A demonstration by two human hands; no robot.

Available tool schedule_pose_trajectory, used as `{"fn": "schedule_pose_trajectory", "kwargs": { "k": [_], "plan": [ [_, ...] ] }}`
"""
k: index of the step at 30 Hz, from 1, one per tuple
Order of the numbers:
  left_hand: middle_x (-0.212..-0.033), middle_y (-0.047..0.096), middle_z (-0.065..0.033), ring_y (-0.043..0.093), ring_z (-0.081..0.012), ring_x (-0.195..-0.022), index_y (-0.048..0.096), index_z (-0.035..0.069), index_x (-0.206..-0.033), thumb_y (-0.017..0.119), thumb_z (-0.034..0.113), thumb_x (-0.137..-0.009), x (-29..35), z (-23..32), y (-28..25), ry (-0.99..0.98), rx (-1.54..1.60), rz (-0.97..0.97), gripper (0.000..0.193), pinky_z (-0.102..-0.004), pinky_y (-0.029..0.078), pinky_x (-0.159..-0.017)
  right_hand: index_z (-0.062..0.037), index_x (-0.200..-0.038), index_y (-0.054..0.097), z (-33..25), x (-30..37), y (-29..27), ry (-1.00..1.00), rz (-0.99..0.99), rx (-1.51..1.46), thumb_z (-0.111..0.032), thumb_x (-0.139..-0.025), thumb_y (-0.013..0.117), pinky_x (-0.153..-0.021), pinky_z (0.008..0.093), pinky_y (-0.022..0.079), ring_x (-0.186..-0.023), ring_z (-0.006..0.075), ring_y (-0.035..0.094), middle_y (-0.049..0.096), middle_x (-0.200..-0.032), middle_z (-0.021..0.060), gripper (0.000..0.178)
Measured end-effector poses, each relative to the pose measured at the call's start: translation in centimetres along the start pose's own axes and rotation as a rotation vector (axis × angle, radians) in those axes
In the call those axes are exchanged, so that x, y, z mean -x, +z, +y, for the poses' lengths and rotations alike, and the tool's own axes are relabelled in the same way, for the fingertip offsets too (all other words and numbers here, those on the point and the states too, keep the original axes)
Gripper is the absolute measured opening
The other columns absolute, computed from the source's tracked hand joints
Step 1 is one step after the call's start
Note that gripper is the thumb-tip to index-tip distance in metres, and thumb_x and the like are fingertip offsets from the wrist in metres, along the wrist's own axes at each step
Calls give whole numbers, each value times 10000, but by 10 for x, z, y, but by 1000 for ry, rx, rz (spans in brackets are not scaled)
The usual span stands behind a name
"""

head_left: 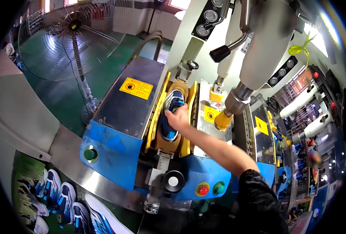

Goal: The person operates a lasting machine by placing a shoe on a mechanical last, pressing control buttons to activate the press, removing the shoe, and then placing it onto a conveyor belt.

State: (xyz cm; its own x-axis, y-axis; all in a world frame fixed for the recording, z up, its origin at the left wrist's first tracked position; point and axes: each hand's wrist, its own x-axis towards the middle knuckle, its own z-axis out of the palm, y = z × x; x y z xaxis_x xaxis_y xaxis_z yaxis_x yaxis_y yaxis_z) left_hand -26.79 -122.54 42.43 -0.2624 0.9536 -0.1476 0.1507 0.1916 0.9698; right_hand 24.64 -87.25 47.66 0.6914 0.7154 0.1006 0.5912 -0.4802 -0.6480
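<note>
the low dark blue shoe with white sole edge and bright blue parts [165,124] lies lengthwise on a tan padded support [168,146] of the machine with blue front panels [110,158]. it is between a long yellow left side pad [152,130] and a long yellow right side pad [186,143]; i cannot tell if they touch it. the bare right hand [178,118] is grasping the shoe around its middle, with the thumb at the left side and the fingers curled over the top; how tightly, this is not shown. the left hand is not in the view, so its state i cannot tell.

in my judgement, the shoe is light, with a soft, bending upper and a firmer sole. it should not be fragile or very slippery. the good place to hold is the upper near the opening, because the side pads leave little room at the sole.
</note>
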Motion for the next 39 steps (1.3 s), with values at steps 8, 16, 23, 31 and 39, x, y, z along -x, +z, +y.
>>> {"fn": "schedule_pose_trajectory", "kwargs": {
  "k": [8, 16, 23, 31, 39],
  "plan": [
    [-1397, 502, -192, 511, -262, -1227, 343, -56, -1472, 691, 189, -919, 66, 21, 75, -376, -247, -143, 698, -393, 416, -1030, 119, -1388, 206, -8, 4, -26, 146, -85, 42, -322, -803, 682, -1014, 491, 433, -1154, 512, 502, 381, -1314, 381, 874],
    [-1241, 577, -289, 593, -387, -1121, 406, -85, -1403, 678, 336, -899, 96, -3, 130, -116, -788, 35, 710, -470, 492, -937, 91, -1396, 401, -23, 102, -129, -526, -443, 80, -417, -856, 686, -1065, 411, 421, -1326, 407, 448, 439, -1428, 305, 794],
    [-1322, 531, -245, 550, -372, -1205, 198, 15, -1501, 777, 65, -747, 65, -22, 152, -225, -245, -68, 952, -393, 419, -1042, 96, -1440, 332, 149, 283, -260, -719, -281, 409, -321, -816, 753, -1111, 605, 284, -1386, 461, 350, 333, -1503, 313, 861],
    [-1243, 631, -126, 643, -267, -1098, 522, 29, -1334, 732, 98, -861, 183, 26, 91, -548, 690, 5, 522, -450, 511, -993, 82, -1338, 499, 94, 381, -313, -271, -662, -803, -42, -872, 653, -1039, 418, 438, -1211, 340, 576, 584, -1291, 256, 506],
    [-1043, 671, -122, 679, -283, -924, 588, 18, -1186, 687, 75, -885, 318, 28, -9, -629, 709, 471, 322, -438, 569, -868, 51, -1074, 613, -22, 431, -420, -527, -1191, -1978, -289, -908, 620, -613, 361, 487, -660, 177, 598, 616, -729, 41, 378]
  ]
}}
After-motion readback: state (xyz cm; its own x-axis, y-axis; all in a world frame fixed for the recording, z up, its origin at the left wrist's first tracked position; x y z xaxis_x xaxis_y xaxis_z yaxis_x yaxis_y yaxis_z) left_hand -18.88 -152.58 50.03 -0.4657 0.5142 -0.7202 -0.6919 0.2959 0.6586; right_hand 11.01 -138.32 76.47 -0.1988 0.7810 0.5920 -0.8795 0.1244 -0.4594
